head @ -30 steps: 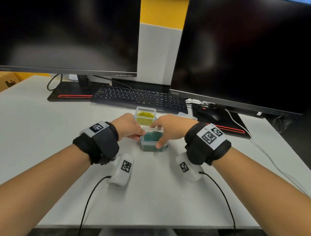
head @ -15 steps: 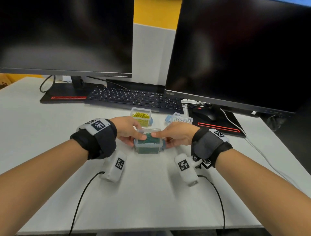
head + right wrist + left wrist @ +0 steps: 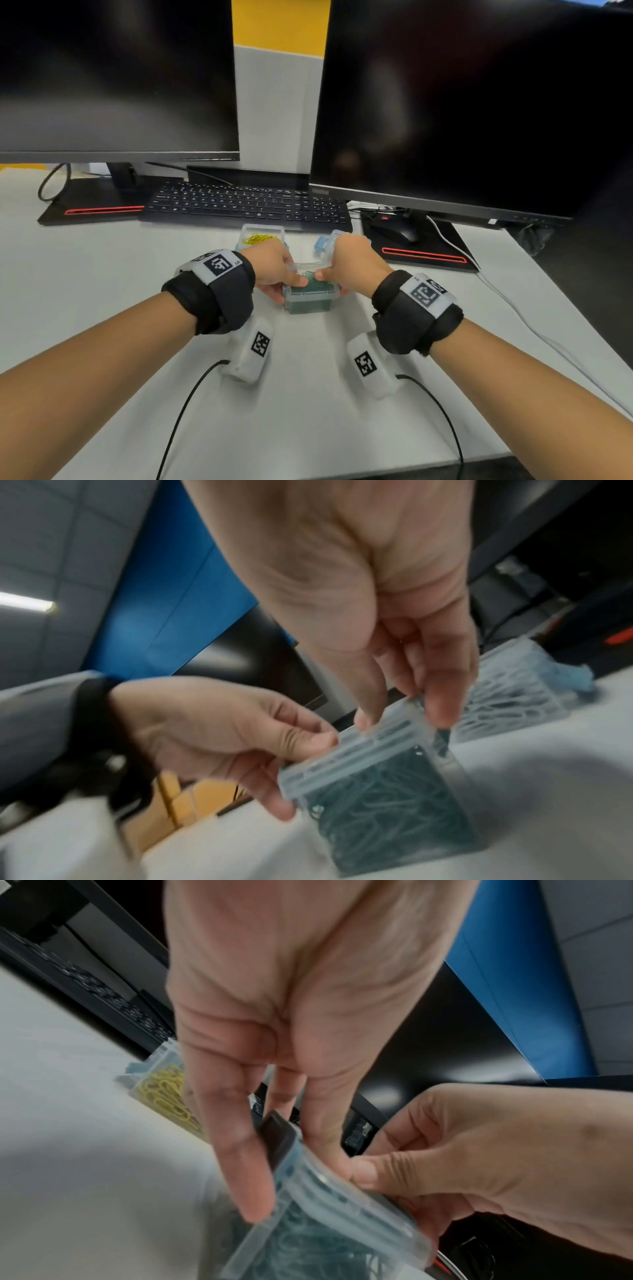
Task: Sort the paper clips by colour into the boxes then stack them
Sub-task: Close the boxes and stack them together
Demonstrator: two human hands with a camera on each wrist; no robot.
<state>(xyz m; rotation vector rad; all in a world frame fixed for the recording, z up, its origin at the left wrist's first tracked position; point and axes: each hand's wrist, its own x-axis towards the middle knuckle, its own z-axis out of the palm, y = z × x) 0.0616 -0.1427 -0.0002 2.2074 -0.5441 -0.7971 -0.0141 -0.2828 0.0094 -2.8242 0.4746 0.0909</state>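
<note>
A clear lidded box of green paper clips [image 3: 311, 294] [image 3: 308, 1240] [image 3: 387, 794] stands on the white desk [image 3: 102, 274]. My left hand [image 3: 274, 274] [image 3: 274, 1069] grips its left end, thumb on the lid, fingers down the side. My right hand [image 3: 349, 270] [image 3: 394, 615] grips its right end the same way. Both thumbs meet on the lid. Behind it stands a clear box of yellow clips [image 3: 262, 236] [image 3: 164, 1093]. A third clear box with pale clips [image 3: 329, 241] [image 3: 507, 704] and blue latches sits behind my right hand, mostly hidden in the head view.
A black keyboard [image 3: 246, 205] lies just behind the boxes, with two dark monitors [image 3: 462, 102] above. A black mouse [image 3: 394, 231] on a pad lies at the right. Cables [image 3: 185, 411] trail from my wrist cameras toward the desk's front edge.
My right hand turned from lying over the green box to gripping its right end, thumb on the lid. The left thumb came onto the lid too. The box stays in place.
</note>
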